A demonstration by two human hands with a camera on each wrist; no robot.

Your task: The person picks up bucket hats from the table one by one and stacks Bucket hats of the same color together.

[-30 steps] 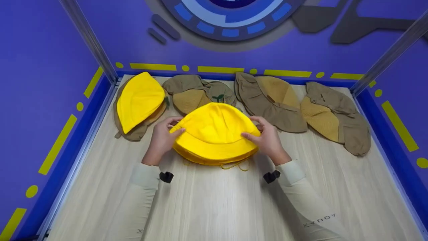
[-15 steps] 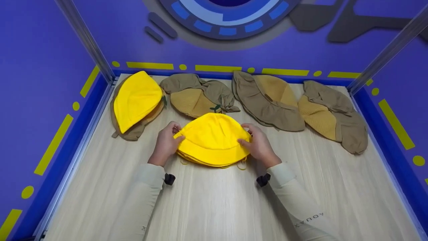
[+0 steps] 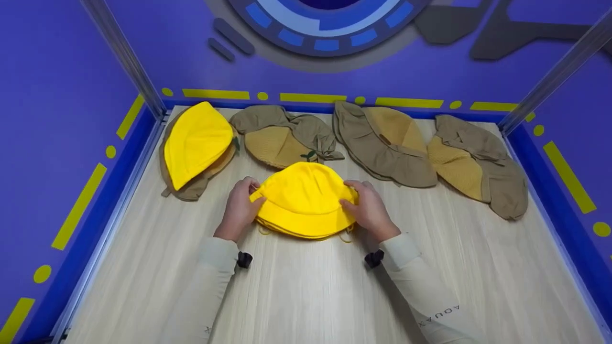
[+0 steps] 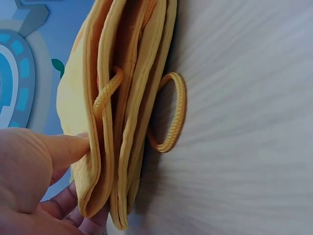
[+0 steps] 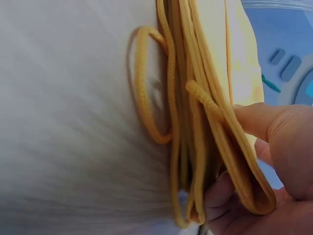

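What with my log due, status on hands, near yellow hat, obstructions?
Left hand, right hand: gripping opposite sides. Near yellow hat: cord loop protruding at brim. Brown-and-tan hat close behind; nothing seen blocking the near side.

Stacked yellow hats [image 3: 303, 200] lie folded, cord loops [image 4: 181, 110] poking out.

Grip [image 5: 292, 156] pinching yellow brim [image 5: 213, 81], cord loop [image 5: 142, 83] beside
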